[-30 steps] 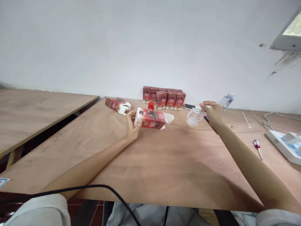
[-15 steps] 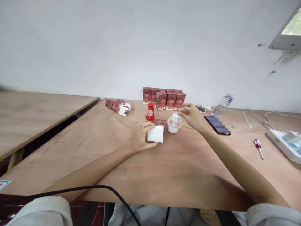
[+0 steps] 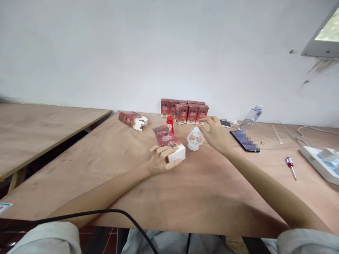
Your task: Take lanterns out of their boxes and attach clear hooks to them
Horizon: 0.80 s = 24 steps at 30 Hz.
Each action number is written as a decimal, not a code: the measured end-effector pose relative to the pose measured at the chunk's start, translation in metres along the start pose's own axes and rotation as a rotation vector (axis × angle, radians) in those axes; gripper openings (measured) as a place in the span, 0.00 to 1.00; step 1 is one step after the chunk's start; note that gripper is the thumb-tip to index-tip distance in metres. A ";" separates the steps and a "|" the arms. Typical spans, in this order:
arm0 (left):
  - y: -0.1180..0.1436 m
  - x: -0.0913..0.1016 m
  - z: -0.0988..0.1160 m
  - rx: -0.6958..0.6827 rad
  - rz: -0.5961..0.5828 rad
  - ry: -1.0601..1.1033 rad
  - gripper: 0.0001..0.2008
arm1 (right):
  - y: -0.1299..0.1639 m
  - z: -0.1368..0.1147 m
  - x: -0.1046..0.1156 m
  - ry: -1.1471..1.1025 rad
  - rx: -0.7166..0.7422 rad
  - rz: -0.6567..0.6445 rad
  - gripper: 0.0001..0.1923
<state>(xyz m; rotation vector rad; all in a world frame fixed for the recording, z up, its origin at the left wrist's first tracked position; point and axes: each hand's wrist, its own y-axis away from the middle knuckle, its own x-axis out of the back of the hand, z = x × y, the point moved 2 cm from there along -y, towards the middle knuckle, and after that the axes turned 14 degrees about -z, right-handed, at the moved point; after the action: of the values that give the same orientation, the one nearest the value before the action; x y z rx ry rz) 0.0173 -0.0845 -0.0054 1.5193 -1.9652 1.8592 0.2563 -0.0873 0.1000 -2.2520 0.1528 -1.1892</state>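
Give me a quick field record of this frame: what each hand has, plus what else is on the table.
left hand: left hand grips the red printed carton with a white end, tilted above the plywood table
right hand: right hand pinches the top of the small clear plastic lantern standing on the table
behind lantern: small red lantern, upright
back row: row of red cartons by the wall
far left: open red carton lying on its side
right side: black phone, clear bottle, red-handled screwdriver

A plain white wall (image 3: pixel 132 53) rises behind two plywood tables (image 3: pixel 212 197).
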 end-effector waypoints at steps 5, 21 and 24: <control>-0.002 0.002 -0.020 0.120 0.170 -0.013 0.21 | 0.044 -0.046 -0.036 -0.126 0.207 -0.019 0.08; -0.003 -0.003 -0.025 0.061 0.072 -0.047 0.21 | 0.042 -0.047 -0.120 -0.675 -0.057 -0.160 0.22; -0.005 -0.002 -0.027 0.161 0.088 -0.033 0.24 | 0.043 -0.046 -0.119 -0.655 -0.067 -0.122 0.23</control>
<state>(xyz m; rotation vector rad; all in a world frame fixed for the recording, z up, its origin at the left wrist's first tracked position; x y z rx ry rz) 0.0064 -0.0609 0.0051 1.5363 -1.9697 2.0864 0.1562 -0.1005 0.0114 -2.6125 -0.2060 -0.4526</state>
